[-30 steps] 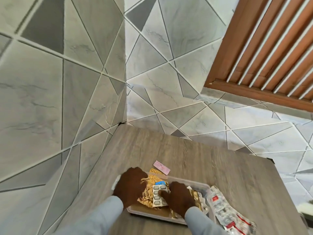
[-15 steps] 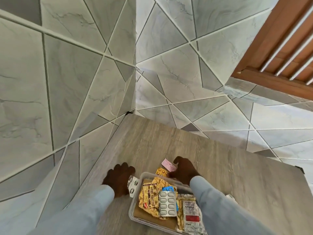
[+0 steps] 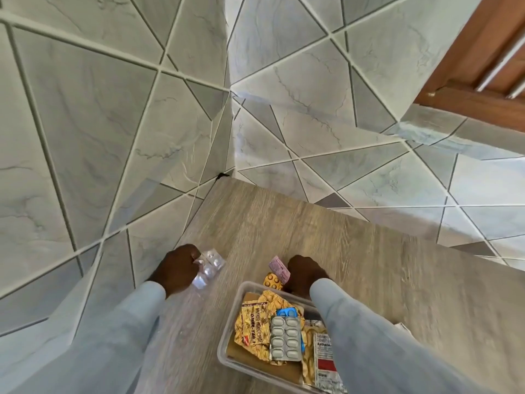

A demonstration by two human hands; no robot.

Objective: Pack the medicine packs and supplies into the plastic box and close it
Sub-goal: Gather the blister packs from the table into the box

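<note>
Left hand (image 3: 177,268) is closed around a silver blister strip (image 3: 208,267), held just off the wooden bench (image 3: 355,251) over on the left, well clear of the box. Right hand (image 3: 304,273) is past the far rim of the clear plastic box (image 3: 227,348), its grip curled at a pink strip (image 3: 279,270), with an orange pill strip (image 3: 273,280) lying just beside it against the rim; from here I can't tell whether the fingers have truly pinched the pink one or only rest on it. Inside the box there's already a crumpled gold foil pack (image 3: 254,322), a grey blister sheet (image 3: 285,338), something blue tucked beneath it, and a white labelled pack (image 3: 324,354) half hidden by the right sleeve. No lid in sight. Doing this well, I'd say, means taking both loose strips together by their edges, then laying them flat on top of the pile, silver one too, so nothing stands proud of the rim when the lid goes on.
</note>
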